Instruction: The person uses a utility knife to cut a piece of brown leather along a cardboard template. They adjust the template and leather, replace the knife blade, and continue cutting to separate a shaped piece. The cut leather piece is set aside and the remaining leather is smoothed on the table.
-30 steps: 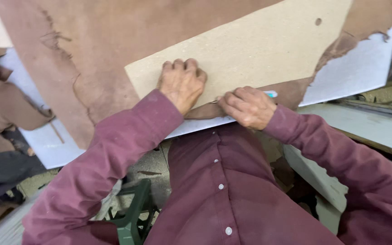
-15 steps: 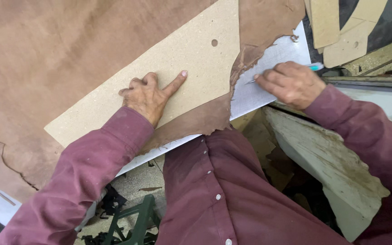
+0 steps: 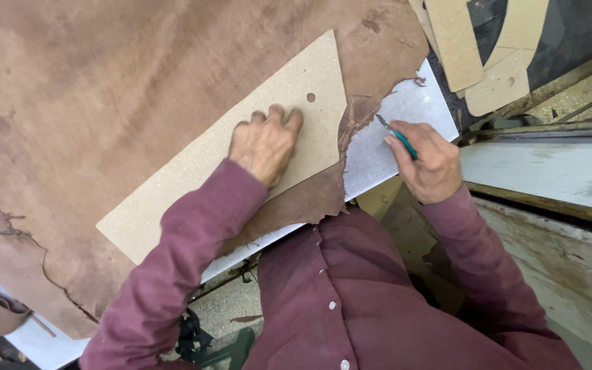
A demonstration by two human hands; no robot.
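A large brown leather hide (image 3: 104, 89) lies spread over a white cutting board (image 3: 405, 130). On it rests a long tan cardboard template (image 3: 193, 178) with a small hole near its far end. My left hand (image 3: 266, 142) presses flat on the template, fingers curled. My right hand (image 3: 427, 161) grips a small knife with a teal handle (image 3: 400, 140), its blade tip near the hide's ragged edge beside the template's end. Both arms wear maroon sleeves.
More tan cardboard patterns (image 3: 477, 62) lie stacked at the upper right on a dark surface. A worn white bench edge (image 3: 549, 171) runs along the right. A torn edge of the hide (image 3: 29, 233) lies at lower left, and a green stool frame (image 3: 227, 349) stands below.
The view has shifted, so template and hide sit more to the left. My left hand's fingers went from spread to curled. My right hand, earlier resting on the board, now shows the teal knife.
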